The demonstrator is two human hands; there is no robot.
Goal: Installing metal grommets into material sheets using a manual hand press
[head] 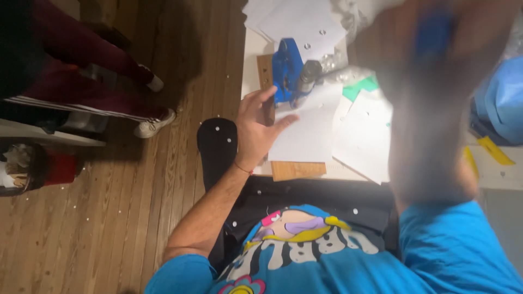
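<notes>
My left hand point(255, 126) lies at the left edge of a white sheet point(305, 133), thumb on the paper and fingers spread against a wooden board point(297, 170). Just beyond its fingertips stands a blue press tool point(286, 68) with a metal cylinder point(308, 73). My right hand point(436, 38) is raised close to the camera and badly blurred. It seems wrapped around a blue handle point(433, 30). The right forearm hides much of the table's right part.
More white sheets with punched holes point(305, 24) lie at the back, and one point(364, 136) to the right, with a green scrap point(362, 87). A blue fabric object point(501, 100) and yellow strips point(494, 149) are at the right. A person's legs in maroon trousers point(81, 81) stand on the wood floor, left.
</notes>
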